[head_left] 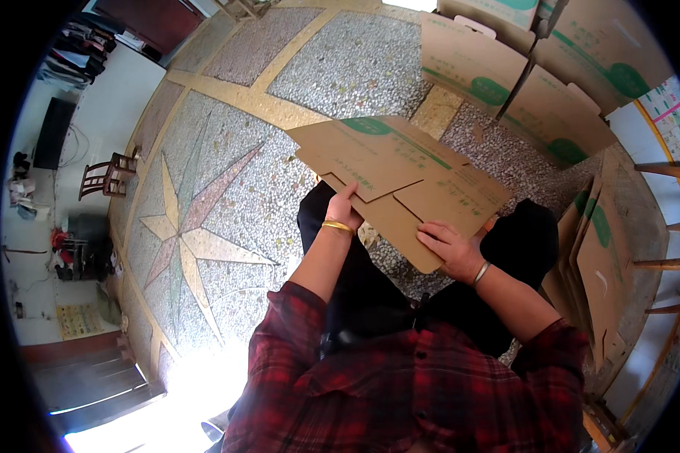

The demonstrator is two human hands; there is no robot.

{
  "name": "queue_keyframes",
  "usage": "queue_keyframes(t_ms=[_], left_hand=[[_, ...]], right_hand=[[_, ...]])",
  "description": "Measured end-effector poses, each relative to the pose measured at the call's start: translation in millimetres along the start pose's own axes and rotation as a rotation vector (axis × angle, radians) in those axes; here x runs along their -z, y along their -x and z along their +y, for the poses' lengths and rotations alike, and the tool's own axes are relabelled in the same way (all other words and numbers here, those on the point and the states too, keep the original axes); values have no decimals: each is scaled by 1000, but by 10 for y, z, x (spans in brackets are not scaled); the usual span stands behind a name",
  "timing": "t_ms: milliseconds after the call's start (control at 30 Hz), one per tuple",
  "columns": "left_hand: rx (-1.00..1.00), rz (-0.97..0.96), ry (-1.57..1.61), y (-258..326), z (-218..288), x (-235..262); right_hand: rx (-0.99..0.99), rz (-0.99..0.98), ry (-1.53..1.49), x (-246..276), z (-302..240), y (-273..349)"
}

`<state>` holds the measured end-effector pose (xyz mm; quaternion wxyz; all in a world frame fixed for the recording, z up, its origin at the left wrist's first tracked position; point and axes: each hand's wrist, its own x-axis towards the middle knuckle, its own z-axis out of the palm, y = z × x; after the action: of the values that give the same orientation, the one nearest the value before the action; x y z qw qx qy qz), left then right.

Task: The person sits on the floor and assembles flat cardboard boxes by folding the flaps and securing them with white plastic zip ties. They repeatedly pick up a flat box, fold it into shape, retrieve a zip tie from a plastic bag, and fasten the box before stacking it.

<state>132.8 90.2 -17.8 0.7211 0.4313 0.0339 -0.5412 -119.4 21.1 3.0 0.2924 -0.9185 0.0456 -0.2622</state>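
A brown, flat-folded cardboard box (431, 177) with green print and cut flaps lies tilted across my lap, above my knees. My left hand (344, 209) grips its left edge, with the thumb on top and the other fingers hidden beneath. At the near right edge, my right hand (449, 249) holds the cardboard with its fingers over the upper face; its thumb is hard to make out. A slit separates the near flap (408, 234) from the panel beside it.
Several opened cardboard boxes (472, 60) stand at the far right. More flat cardboard pieces (601, 257) lean together to my right, near wooden legs (661, 264). A wooden chair (107, 177) stands at the left wall. The speckled stone floor carries a star pattern (180, 234).
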Motion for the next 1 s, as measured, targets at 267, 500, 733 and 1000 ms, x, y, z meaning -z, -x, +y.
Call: queue_keyframes(t_ms=[267, 500, 733, 1000], left_hand=[[-105, -45, -165, 125, 83, 133], [-269, -90, -203, 510, 323, -118], [-395, -154, -120, 892, 620, -369], [-378, -161, -92, 1213, 780, -828]], right_hand=[[-2, -398, -32, 23, -64, -139], [8, -178, -208, -12, 22, -147], [-91, 169, -79, 266, 14, -156], [6, 222, 187, 662, -575, -2]])
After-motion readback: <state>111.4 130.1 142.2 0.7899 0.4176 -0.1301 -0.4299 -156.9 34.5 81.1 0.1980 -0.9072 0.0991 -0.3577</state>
